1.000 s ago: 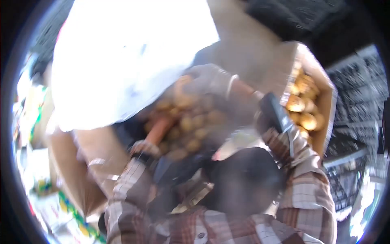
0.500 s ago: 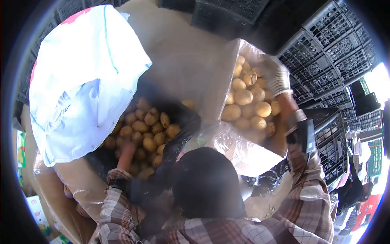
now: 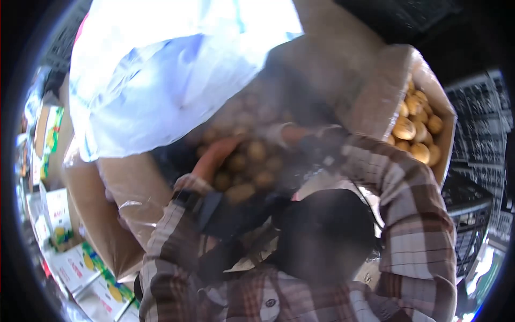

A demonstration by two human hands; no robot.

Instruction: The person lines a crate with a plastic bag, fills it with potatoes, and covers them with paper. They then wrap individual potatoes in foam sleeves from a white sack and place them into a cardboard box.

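Note:
Round yellow-brown produce [image 3: 256, 151] lies in a dark-lined container in the middle of the head view. My left hand [image 3: 221, 149], bare at the back, reaches in among the pieces from the lower left; its fingertips are blurred. From the right, my right hand [image 3: 278, 133] in a pale glove reaches over the same pile, its fingers smeared by motion. Whether either hand holds a piece cannot be made out. More produce [image 3: 419, 129] fills a plastic-lined carton [image 3: 383, 104] at the right. A large white sack [image 3: 171, 80] overhangs the pile's upper left.
Black plastic crates [image 3: 480, 118] stand at the right edge. A brown carton with clear plastic [image 3: 99, 214] is at the left, with printed white boxes [image 3: 80, 268] beyond it. A dark rounded shape [image 3: 324, 233] covers the lower middle.
My right hand has left the right carton and come over the central pile beside my left hand. The view has shifted, so the carton and crates appear farther right and the sack larger.

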